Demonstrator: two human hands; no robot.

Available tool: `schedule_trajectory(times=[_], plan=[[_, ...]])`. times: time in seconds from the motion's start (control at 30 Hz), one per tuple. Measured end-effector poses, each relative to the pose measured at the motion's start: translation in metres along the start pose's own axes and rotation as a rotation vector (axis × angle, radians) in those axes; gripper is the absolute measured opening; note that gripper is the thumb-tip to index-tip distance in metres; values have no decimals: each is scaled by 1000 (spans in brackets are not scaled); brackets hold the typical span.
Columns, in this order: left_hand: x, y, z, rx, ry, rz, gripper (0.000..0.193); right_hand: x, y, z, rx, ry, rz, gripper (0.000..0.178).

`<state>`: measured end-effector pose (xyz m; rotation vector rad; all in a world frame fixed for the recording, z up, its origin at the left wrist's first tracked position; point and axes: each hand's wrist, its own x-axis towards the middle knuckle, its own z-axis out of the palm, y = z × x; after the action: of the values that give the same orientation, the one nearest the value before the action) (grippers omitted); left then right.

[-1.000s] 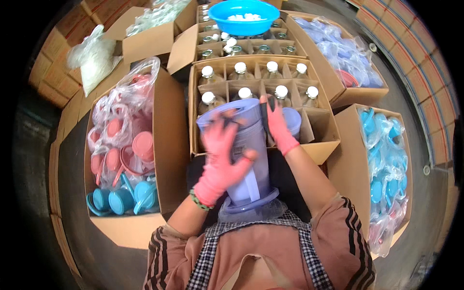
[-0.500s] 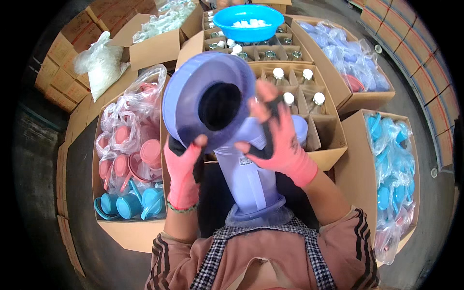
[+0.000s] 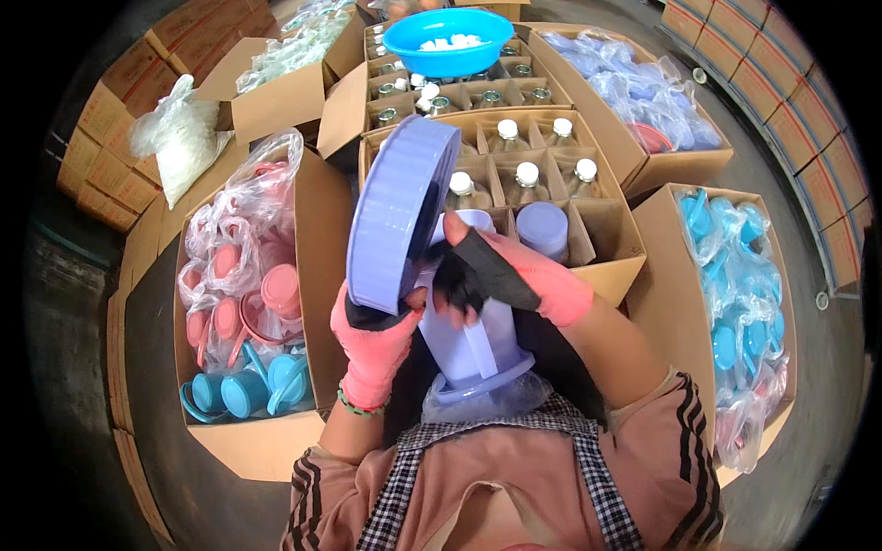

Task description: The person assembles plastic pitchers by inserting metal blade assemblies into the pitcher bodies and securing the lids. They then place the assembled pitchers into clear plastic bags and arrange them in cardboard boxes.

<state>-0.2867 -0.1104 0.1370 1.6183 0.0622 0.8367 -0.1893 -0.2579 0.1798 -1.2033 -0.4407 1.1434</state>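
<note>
Down at the lap, just past a black-and-white checked apron (image 3: 602, 487), there's a lilac plastic jug (image 3: 482, 335), smooth and tube-shaped with a flat strip of handle, its flared end sitting in crinkly clear film (image 3: 491, 409). Left hand (image 3: 372, 342) (pink knit glove, dark palm) has the bottom edge of a fat purple ring-shaped piece (image 3: 393, 216) between thumb and fingers, tipped nearly on its side so the ribbed outer wall shows. Right hand (image 3: 503, 273) is curled beside the ring's opening, over the jug; can't tell if it's actually gripping anything. Off left, a cardboard box (image 3: 326, 275) is stuffed with pink cups (image 3: 281, 290) in shiny wrinkled bags plus turquoise cups (image 3: 244, 393); off right, another box (image 3: 666, 303) has bagged blue cups (image 3: 724, 347). Straight ahead, a divided carton (image 3: 611, 266) holds clear bottles with round white caps (image 3: 526, 173). Beyond that sits a glossy blue basin (image 3: 450, 64) of small white bits (image 3: 450, 42).
</note>
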Motion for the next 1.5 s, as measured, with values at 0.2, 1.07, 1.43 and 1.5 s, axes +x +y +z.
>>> schedule_trajectory(times=[0.2, 1.07, 1.43, 1.5], plan=[[7, -18, 4, 30, 54, 14, 45, 14, 15, -2, -166, 225, -349, 58], [63, -193, -20, -1058, 208, -632, 34, 50, 73, -368, -1421, 1098, 558, 64], [57, -202, -24, -1175, 304, -579, 44, -59, -88, -249, -1583, 1258, 168, 56], [59, -179, -27, -1203, 371, -549, 39, -86, -123, -201, -1540, 1308, -36, 60]])
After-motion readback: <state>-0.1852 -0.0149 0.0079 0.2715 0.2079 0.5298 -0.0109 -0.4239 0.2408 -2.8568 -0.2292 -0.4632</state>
